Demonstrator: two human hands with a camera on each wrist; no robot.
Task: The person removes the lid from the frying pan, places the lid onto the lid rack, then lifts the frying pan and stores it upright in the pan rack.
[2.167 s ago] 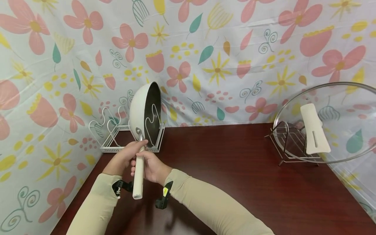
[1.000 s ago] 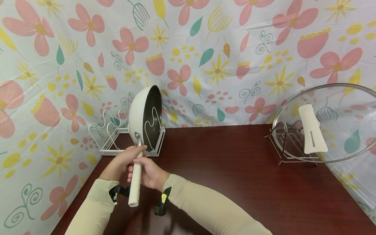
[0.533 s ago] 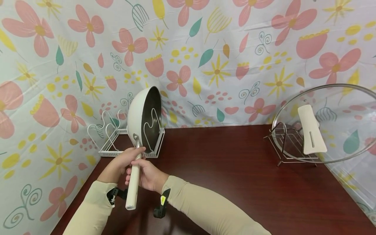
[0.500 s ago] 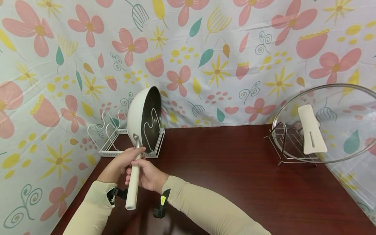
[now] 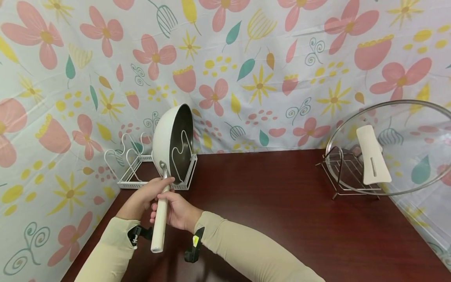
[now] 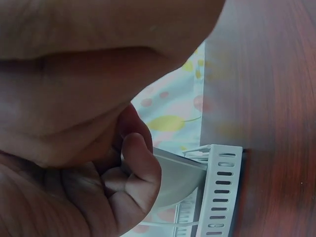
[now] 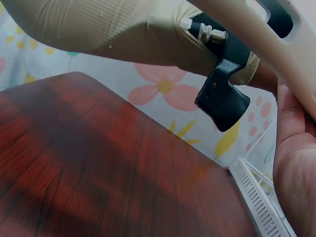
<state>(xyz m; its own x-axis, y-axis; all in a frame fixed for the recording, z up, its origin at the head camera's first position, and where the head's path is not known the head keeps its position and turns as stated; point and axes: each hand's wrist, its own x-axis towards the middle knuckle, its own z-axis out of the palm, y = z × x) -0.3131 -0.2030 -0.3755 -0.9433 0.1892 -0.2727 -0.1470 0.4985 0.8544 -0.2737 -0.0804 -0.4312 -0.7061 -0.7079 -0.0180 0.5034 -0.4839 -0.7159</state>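
Observation:
A white frying pan with a dark inside stands on its edge in a white wire rack, its cream handle pointing toward me. My left hand grips the handle close to the pan body. Just below it, my right hand holds the same handle, thumb across the top. In the left wrist view, curled fingers show in front of the pan and the rack's slotted side. The right wrist view has the handle crossing its upper right corner, over the right hand.
At the right, a large glass lid with a cream knob leans upright in a dark wire stand. The dark red wooden table meets flower-printed cloth at the back and sides. Camera mounts are strapped to both wrists.
Since the earliest frame, the handle's near end has swung slightly left and toward me, both hands moving with it. Over the last half second almost nothing has moved.

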